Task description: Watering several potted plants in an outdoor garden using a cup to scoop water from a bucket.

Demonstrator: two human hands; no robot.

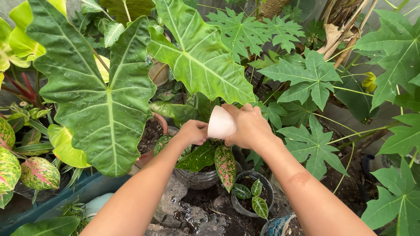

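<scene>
Right hand (250, 126) wraps tilted pale pink cup (221, 123); left hand (192, 132) pinches closed just beside it, contents unclear. Cup could slip onto speckled plant's pot (197, 178) below.

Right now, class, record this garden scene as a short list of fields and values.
Setting: potted plants outdoors
Right hand: holds a pale pink cup, tipped on its side
Left hand: closed, beside the cup, over a pot of pink-speckled leaves
Above the hands: big arrow-shaped green leaf
Below the hands: small dark pot with a seedling
</scene>
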